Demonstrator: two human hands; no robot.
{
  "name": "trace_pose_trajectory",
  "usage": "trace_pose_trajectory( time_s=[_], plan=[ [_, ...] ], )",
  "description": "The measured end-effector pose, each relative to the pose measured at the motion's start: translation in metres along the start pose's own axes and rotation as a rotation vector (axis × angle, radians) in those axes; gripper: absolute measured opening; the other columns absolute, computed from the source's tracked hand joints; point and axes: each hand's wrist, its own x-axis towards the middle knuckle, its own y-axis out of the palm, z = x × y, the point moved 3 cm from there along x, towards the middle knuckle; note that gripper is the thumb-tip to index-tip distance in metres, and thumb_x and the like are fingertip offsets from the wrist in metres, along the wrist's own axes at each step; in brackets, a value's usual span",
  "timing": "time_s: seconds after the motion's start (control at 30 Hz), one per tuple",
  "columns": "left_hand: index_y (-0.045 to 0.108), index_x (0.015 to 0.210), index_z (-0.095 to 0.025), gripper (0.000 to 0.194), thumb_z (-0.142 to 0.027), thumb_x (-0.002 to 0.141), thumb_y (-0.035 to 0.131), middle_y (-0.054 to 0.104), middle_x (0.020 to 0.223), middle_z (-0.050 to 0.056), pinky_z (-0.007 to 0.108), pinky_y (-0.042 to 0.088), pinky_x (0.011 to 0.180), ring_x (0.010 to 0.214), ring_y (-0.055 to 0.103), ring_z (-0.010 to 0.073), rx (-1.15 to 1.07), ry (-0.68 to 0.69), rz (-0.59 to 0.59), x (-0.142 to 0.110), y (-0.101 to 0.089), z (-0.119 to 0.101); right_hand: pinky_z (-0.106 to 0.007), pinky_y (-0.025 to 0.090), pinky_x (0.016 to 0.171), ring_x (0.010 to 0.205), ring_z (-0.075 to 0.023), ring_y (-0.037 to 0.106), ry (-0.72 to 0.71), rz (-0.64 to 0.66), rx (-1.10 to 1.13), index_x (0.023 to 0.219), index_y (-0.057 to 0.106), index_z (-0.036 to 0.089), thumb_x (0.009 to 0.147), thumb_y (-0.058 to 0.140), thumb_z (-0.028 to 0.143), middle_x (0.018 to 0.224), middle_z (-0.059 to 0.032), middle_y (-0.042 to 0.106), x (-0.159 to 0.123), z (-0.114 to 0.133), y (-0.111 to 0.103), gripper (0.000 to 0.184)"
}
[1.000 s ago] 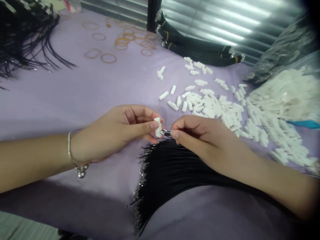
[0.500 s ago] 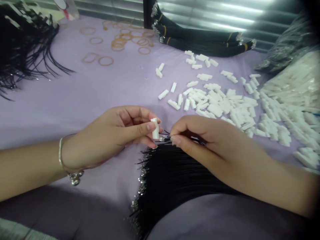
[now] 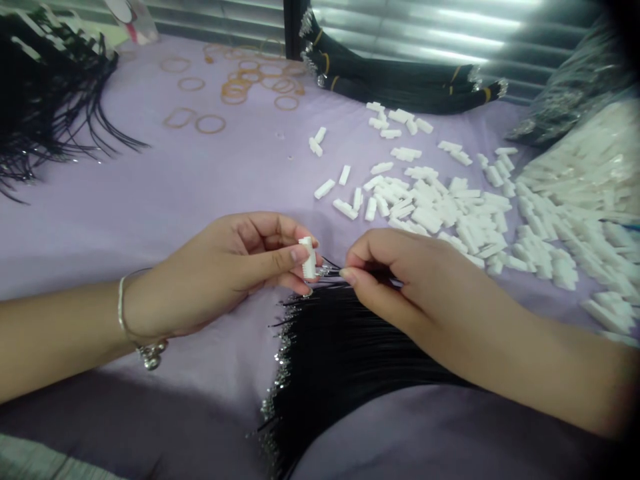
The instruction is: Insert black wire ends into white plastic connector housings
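Between thumb and fingers, my left hand (image 3: 240, 257) pinches a white connector housing (image 3: 309, 258), held upright. Black wires (image 3: 333, 270) with silvery terminals are gripped in the thumb and fingertips of my right hand (image 3: 400, 267), just right of the housing. The terminal tips lie close against the housing's right side; whether any sit inside it I cannot tell. Below both hands spreads a thick bundle of black wires (image 3: 345, 347), its metal-tipped ends pointing left.
Loose white housings (image 3: 440, 207) are heaped right of centre, beside a clear bag of more (image 3: 590, 160). Rubber bands (image 3: 240, 87) lie at the back. Banded wire bundles (image 3: 395, 83) rest along the slatted wall. Wires with white housings (image 3: 50, 87) stand far left on the purple cloth (image 3: 125, 233).
The right hand has shifted slightly, and the wire terminals are a little nearer the housing. My left hand keeps its pinch on the housing. The whole view has drifted slightly.
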Motion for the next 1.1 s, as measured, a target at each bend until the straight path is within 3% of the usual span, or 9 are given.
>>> trace_pose_trajectory(
  time_s=[0.57,1.1],
  plan=[
    [0.066,0.081,-0.019,0.005,-0.023,0.081,0.07,0.07,0.074,-0.003,0.012,0.055,0.065,0.066,0.069,0.0083,0.126,0.023,-0.06,-0.0001,0.003,-0.0023,-0.024,0.034,0.047,0.052,-0.0096,0.049,0.011,-0.016,-0.138,0.068,0.055,0.018,0.083,0.055,0.016,0.058,0.0038,0.055,-0.0016,0.0029,0.0004,0.015],
    [0.065,0.076,-0.019,0.006,-0.019,0.08,0.069,0.072,0.07,-0.005,0.009,0.055,0.062,0.066,0.071,0.0083,0.177,0.012,-0.075,-0.0014,0.0038,-0.0051,-0.023,0.032,0.043,0.048,-0.0076,0.047,0.008,0.012,-0.098,0.068,0.057,0.019,0.084,0.054,0.018,0.055,0.0055,0.054,-0.0017,0.0039,0.0026,0.016]
  ],
)
